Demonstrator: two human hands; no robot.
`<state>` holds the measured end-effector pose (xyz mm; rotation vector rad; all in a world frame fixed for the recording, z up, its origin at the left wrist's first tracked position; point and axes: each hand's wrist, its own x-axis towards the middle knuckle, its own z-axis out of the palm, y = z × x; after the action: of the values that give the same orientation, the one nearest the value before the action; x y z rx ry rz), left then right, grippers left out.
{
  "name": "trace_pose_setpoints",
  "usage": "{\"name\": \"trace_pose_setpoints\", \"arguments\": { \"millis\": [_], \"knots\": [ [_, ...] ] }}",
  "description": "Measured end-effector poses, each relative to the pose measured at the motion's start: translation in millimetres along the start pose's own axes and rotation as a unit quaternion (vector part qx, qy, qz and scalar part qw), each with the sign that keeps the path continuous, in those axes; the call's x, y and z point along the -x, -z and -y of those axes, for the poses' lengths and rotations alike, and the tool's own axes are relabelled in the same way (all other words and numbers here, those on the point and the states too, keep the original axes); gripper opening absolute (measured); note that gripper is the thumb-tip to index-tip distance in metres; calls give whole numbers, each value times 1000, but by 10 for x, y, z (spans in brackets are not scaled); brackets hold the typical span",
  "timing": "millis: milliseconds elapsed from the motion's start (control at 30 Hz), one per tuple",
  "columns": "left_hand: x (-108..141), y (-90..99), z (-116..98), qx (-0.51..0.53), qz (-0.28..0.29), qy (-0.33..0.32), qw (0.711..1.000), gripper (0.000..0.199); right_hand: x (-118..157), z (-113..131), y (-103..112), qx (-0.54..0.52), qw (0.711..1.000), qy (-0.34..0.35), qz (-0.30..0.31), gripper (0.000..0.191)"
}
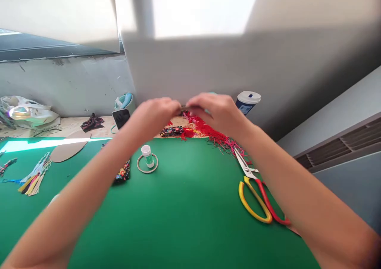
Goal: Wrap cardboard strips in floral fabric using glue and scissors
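Note:
Both arms reach out over the green mat (190, 205). My left hand (159, 110) is closed, its fingertips pinched on a small dark thing that I cannot make out. The fingertips of my right hand (214, 108) close on the other end of it, so the two hands almost meet. Just below them lie a black floral fabric piece (172, 131) and a pile of red tassels (208, 130) with loose pink threads. A small clear bottle with a white cap (147, 156) stands inside a thin ring (138, 166) nearer to me.
Scissors (253, 181) with yellow and red handles lie beneath my right forearm. Behind are a lidded paper cup (248, 98), a phone (121, 118) and a plastic bag (29, 114). Pale tassels (34, 177) and a brown disc (70, 148) lie at left.

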<state>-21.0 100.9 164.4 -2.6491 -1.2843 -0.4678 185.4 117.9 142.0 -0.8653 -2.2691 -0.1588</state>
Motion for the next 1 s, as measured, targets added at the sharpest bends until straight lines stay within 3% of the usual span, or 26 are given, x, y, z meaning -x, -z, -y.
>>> {"name": "trace_pose_setpoints", "arguments": {
  "millis": [67,167,233,300,367,433,500,600,667,800,1000],
  "knots": [
    [298,-232,-240,57,1,-20,998,32,376,179,30,-18,1000,2,25,20],
    [670,-714,-514,214,-21,43,976,35,859,328,-125,-52,997,-34,50,23],
    [821,-1034,-635,355,-35,100,929,37,1086,362,-313,-104,989,-99,32,23],
    [901,-1303,-707,500,-71,196,841,36,1246,380,-518,-168,968,-185,0,24],
    [935,-1499,-740,535,-87,240,805,37,1355,404,-699,-197,954,-225,-14,29],
    [951,-1623,-752,560,-90,275,776,37,1428,433,-828,-276,920,-278,-27,28],
    [963,-1681,-758,599,-74,302,738,35,1473,448,-900,-378,854,-354,-48,24],
    [981,-1673,-766,667,-26,334,666,36,1509,426,-928,-482,741,-461,-78,38],
    [993,-1627,-763,697,-2,355,623,37,1526,394,-923,-509,697,-498,-85,45],
    [1017,-1520,-728,720,8,389,574,36,1558,329,-912,-508,679,-520,-99,41],
    [1030,-1513,-655,717,-43,429,548,33,1571,266,-865,-511,658,-546,-87,46]
  ]
}}
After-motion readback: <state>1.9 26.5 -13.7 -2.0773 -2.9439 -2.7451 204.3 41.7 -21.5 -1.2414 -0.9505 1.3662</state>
